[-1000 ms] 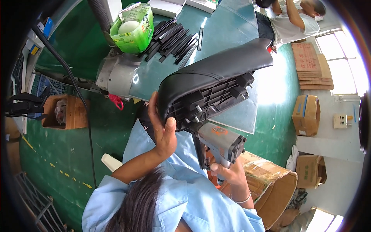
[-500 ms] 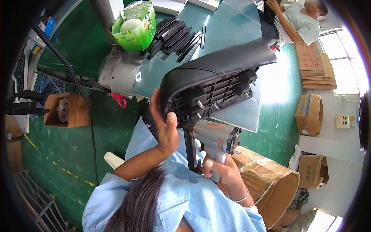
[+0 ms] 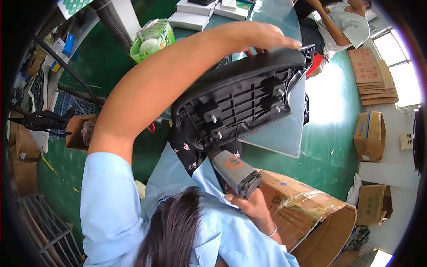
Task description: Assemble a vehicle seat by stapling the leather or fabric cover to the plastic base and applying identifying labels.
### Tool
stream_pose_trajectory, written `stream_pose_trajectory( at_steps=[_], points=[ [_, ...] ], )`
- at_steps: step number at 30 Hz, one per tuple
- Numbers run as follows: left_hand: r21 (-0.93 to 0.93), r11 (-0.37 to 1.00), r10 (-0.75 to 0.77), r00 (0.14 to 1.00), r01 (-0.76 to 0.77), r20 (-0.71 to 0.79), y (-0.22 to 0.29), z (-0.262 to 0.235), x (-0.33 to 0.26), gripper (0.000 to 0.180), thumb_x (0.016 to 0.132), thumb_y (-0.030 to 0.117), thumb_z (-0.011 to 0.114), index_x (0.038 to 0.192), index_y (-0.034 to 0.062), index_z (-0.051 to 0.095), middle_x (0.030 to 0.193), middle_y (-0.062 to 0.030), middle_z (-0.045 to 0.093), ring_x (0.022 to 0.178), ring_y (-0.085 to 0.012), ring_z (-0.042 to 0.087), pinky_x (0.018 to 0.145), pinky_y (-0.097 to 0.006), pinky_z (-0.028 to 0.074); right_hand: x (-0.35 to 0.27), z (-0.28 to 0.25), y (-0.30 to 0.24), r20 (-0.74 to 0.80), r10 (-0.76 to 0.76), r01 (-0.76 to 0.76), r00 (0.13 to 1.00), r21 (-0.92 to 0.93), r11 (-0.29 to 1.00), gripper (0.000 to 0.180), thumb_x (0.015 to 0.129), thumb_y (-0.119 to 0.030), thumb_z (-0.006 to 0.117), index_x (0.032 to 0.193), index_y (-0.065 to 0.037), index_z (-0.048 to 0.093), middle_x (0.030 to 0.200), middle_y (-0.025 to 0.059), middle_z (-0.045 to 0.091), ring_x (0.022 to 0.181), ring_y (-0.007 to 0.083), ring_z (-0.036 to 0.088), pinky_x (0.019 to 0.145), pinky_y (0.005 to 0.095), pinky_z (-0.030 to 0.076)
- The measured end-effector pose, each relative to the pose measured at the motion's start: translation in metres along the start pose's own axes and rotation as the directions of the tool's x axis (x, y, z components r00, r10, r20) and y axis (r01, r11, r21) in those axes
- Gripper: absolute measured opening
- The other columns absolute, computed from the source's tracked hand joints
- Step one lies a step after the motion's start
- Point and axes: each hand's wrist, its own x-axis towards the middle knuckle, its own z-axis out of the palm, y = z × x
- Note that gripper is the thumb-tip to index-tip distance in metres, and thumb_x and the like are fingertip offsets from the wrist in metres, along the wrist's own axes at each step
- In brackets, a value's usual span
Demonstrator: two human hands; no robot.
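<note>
A black padded seat (image 3: 235,104) is tilted up in front of me, its ribbed plastic underside with several metal bolts facing me. My left arm reaches across it, and my left hand (image 3: 262,38), slightly blurred, grips the far right end of the padding, with the thumb at the edge. My right hand (image 3: 253,205) holds a grey staple gun (image 3: 238,171) by its handle, which is mostly hidden behind the tool's body. The gun's nose is at the seat's near lower edge; whether it touches I cannot tell.
A glass-topped table (image 3: 280,133) lies beyond the seat, with a green package (image 3: 153,42) and white boxes (image 3: 189,20) on it. A large cardboard box (image 3: 307,209) stands beside my right arm. Another person (image 3: 340,26) sits at the upper right.
My left hand has moved from the seat's near left end to its far right end. The seat's underside has turned more toward me. The staple gun has tilted, its rear end now pointing toward me.
</note>
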Motion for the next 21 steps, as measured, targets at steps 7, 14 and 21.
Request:
stream_pose_trajectory(
  at_steps=[7, 14, 21],
  points=[
    [0.108, 0.970, -0.226, 0.973, 0.220, 0.047, 0.042, 0.062, 0.098, 0.059, 0.067, 0.046, 0.071, 0.108, 0.0054, 0.062, 0.114, -0.0217, 0.057, 0.101, -0.0326, 0.057, 0.088, -0.039, 0.044, -0.006, -0.002, 0.033, 0.027, -0.110, 0.113, 0.994, -0.230, 0.967, 0.056, 0.066, -0.010, 0.068, 0.117, 0.004, 0.052, 0.086, 0.0171, 0.068, 0.077, 0.0244, 0.068, 0.073, 0.0306, 0.051],
    [-0.283, 0.957, 0.101, 0.990, -0.069, 0.099, 0.027, 0.002, 0.135, 0.035, 0.073, 0.026, 0.067, 0.100, 0.0039, 0.060, 0.086, -0.0102, 0.064, 0.075, -0.0226, 0.063, 0.072, -0.036, 0.052, -0.033, -0.024, 0.050, -0.281, -0.177, 0.228, 0.943, 0.159, 0.961, 0.040, 0.067, -0.015, 0.082, 0.098, 0.002, 0.063, 0.087, 0.0061, 0.067, 0.072, 0.0136, 0.061, 0.067, 0.0287, 0.049],
    [-0.605, 0.633, 0.491, 0.855, -0.482, -0.168, 0.065, -0.029, 0.086, 0.025, 0.071, 0.009, 0.054, 0.095, 0.0002, 0.053, 0.076, -0.0106, 0.059, 0.060, -0.0193, 0.062, 0.054, -0.032, 0.055, -0.045, -0.046, 0.060, -0.582, -0.103, 0.285, 0.806, 0.230, 0.930, 0.036, 0.073, -0.015, 0.078, 0.099, 0.000, 0.058, 0.080, 0.0025, 0.060, 0.067, 0.0105, 0.056, 0.059, 0.0247, 0.046]
  ],
)
